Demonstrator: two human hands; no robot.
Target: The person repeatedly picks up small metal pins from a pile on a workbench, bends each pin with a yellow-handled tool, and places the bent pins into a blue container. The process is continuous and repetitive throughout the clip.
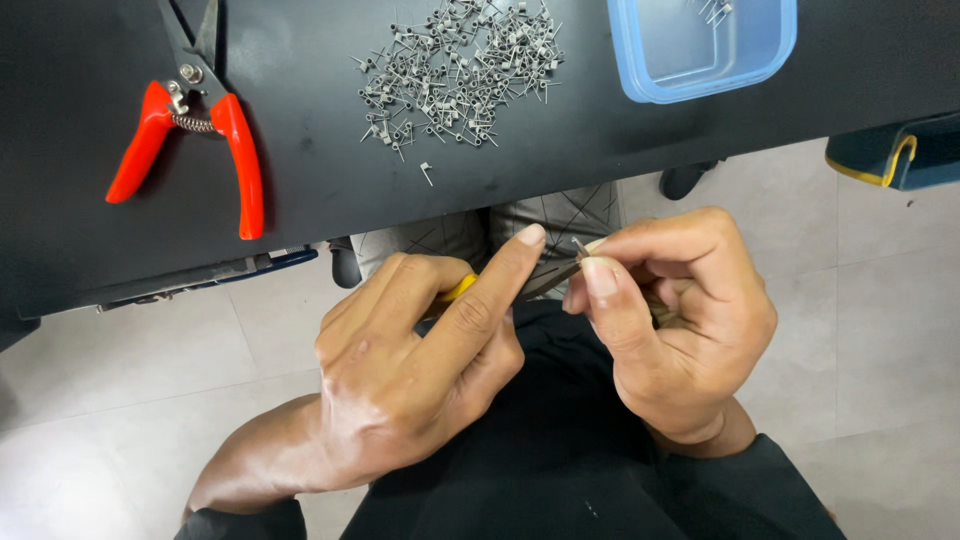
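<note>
My left hand (pixel 420 360) grips a small tool with a yellow handle (pixel 460 288), its index finger stretched along the metal jaws (pixel 548 280). My right hand (pixel 680 320) pinches a tiny grey metal piece (pixel 581 245) between thumb and forefinger, right at the tool's tip. Both hands hover over my lap, below the edge of a black table (pixel 300 170). A pile of several small grey wire coils (pixel 455 70) lies on the table's top middle, with one stray piece (pixel 427 172) nearer the edge.
Red-handled cutters (pixel 190 140) lie on the table's left. A light blue plastic tub (pixel 700 45) holding a few metal pieces stands at the top right. Grey floor tiles (pixel 880 300) and a dark bag with yellow trim (pixel 895 155) show at the right.
</note>
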